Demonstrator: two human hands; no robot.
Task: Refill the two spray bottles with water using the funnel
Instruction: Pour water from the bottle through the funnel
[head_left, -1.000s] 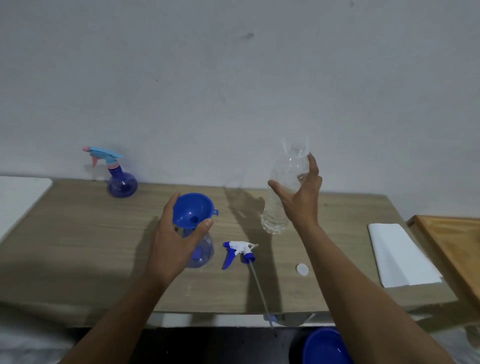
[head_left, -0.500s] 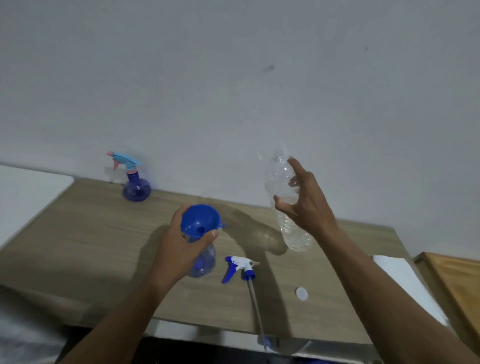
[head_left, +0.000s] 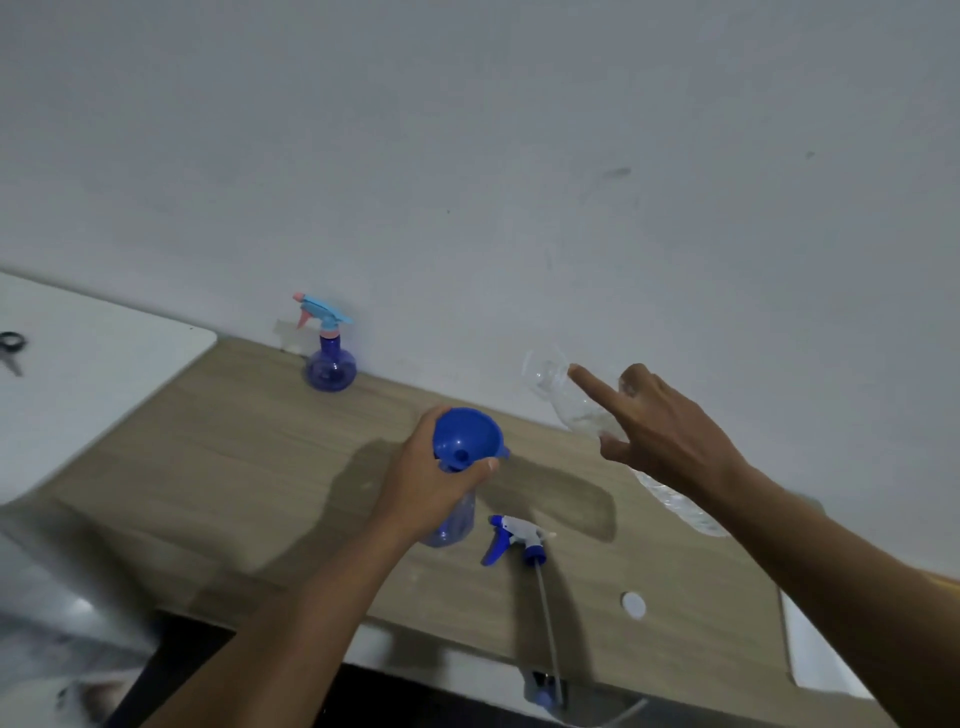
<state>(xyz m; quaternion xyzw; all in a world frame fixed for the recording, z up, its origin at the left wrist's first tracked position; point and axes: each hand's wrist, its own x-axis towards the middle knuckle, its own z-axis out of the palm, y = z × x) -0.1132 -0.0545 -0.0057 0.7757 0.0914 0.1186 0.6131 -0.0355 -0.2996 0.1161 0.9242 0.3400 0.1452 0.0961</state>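
Head view funnel (head_left: 466, 440): blue, seated in the open spray bottle (head_left: 453, 522) on the table (head_left: 249, 467).
Left hand (head_left: 427, 480): wrapped around that bottle's neck.
Right hand (head_left: 662, 434): clasping a tilted clear water bottle (head_left: 574, 408), mouth toward the funnel.
Spray head (head_left: 514, 538): lying just right of the left hand.
Second spray bottle (head_left: 328, 345): capped, beyond the left hand.

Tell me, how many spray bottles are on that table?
2. One spray bottle, its trigger head on, stands at the back by the wall. The other, head off, sits under the blue funnel, steadied by the left hand. None looks hidden.

Two bare arms, no gloves

Left hand (head_left: 423, 488) and right hand (head_left: 660, 423) wear no rings; both forearms are uncovered, with an orange sleeve edge (head_left: 946, 582) at right.
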